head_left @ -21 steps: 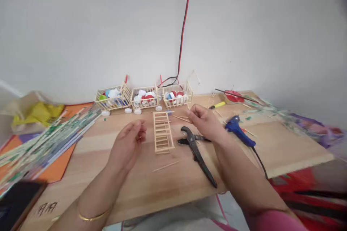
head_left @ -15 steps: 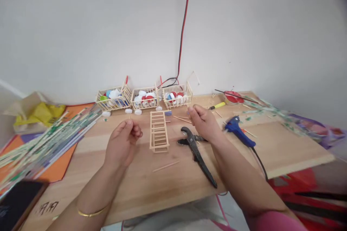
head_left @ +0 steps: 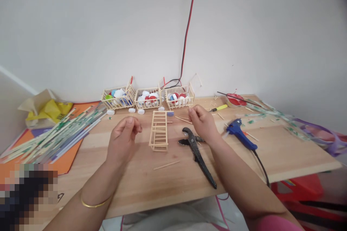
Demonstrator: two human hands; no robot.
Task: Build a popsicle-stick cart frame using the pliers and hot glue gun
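Wooden frame (head_left: 159,131) between outstretched hands (head_left: 122,140) (head_left: 204,123), fingers curled inward, cannot tell whether gripping anything

Stick frame (head_left: 160,130) | turned slightly | near end farther from black tool (head_left: 199,157)

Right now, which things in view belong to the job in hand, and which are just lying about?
Probably in the job:
stick frame between left hand and right hand
nearest loose stick
black cutter
blue glue gun

Probably just lying about:
yellow packaging
red plastic item
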